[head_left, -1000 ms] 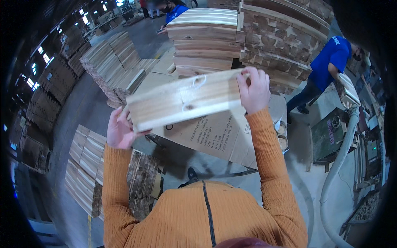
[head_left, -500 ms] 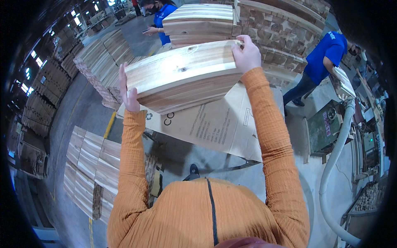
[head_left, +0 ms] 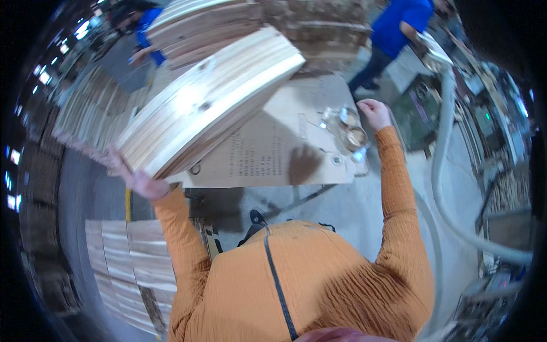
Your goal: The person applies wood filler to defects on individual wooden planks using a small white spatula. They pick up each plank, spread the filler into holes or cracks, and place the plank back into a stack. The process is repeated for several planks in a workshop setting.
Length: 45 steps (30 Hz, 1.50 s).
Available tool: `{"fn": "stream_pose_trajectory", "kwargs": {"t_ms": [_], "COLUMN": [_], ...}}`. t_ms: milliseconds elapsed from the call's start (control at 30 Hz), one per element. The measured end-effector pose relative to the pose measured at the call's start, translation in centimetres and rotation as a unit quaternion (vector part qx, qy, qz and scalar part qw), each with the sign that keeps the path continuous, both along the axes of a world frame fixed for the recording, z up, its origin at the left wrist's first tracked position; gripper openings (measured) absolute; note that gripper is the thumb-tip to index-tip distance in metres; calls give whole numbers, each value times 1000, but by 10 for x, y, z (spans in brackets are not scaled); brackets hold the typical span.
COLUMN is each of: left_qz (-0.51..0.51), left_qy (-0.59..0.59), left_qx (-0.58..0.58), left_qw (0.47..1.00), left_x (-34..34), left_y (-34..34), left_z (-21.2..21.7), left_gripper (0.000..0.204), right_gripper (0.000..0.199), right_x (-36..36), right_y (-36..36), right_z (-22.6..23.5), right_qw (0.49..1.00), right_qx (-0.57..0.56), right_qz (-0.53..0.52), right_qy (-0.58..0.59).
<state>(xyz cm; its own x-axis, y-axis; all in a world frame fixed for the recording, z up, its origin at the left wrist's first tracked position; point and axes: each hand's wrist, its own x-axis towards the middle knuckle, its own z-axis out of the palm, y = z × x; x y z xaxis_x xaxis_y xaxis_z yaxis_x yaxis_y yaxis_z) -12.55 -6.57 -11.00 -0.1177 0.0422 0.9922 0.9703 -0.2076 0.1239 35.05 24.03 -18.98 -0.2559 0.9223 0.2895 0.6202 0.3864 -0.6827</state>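
Note:
A thick block of stacked pale wooden boards (head_left: 211, 94) sits at an angle over a printed cardboard sheet (head_left: 279, 165), its far end pointing right. Against its near left end is my left hand (head_left: 139, 178), fingers stretched out and apart, the palm next to the wood. My right hand (head_left: 376, 115) is away from the boards, beyond the cardboard's right edge. Its fingers look loosely bent and somewhat blurred, with nothing visible in them. Close to it, rolls of clear and brownish tape (head_left: 354, 135) lie on the cardboard's right side.
More board stacks stand behind (head_left: 205, 28) and at the left (head_left: 97, 111); flat panels (head_left: 134, 251) lie lower left. A person in blue (head_left: 399, 25) works at the right, another (head_left: 149, 28) at the far left. A pale hose (head_left: 444, 142) curves past a green machine (head_left: 419, 108).
My right hand has let go of the boards' right end and moved right and down, near the tape rolls. The block now slants more, and the view has shifted right.

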Motion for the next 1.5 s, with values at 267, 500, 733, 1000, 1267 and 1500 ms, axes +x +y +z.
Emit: {"fn": "stream_pose_trajectory", "kwargs": {"t_ms": [267, 500, 733, 1000, 1267, 1500], "left_qz": [-44, -40, -104, -113, -108, -98], "left_qy": [-163, -134, -182, -220, -204, -195], "left_qx": [-39, -48, -23, -13, -21, -20], "left_qw": [985, 989, 978, 969, 973, 976], "left_x": [30, 15, 18, 10, -6, -1], "left_y": [10, 3, 10, 19, 16, 19], "left_z": [4, 5, 15, 25, 22, 23], "left_gripper": [70, 71, 70, 70, 71, 72], "right_gripper": [22, 37, 41, 16, 20, 17], "right_x": [32, -3, 0, -28, -228, -314], "right_y": [-14, -24, -28, 11, -43, -45], "right_z": [-62, -64, -64, 21, 205, 200], "right_qw": [951, 844, 852, 976, 910, 899], "right_qx": [-163, -272, -270, 218, 90, 39], "right_qz": [-117, -237, -229, 10, 367, 419], "right_qy": [-233, -396, -386, 5, 170, 125]}}
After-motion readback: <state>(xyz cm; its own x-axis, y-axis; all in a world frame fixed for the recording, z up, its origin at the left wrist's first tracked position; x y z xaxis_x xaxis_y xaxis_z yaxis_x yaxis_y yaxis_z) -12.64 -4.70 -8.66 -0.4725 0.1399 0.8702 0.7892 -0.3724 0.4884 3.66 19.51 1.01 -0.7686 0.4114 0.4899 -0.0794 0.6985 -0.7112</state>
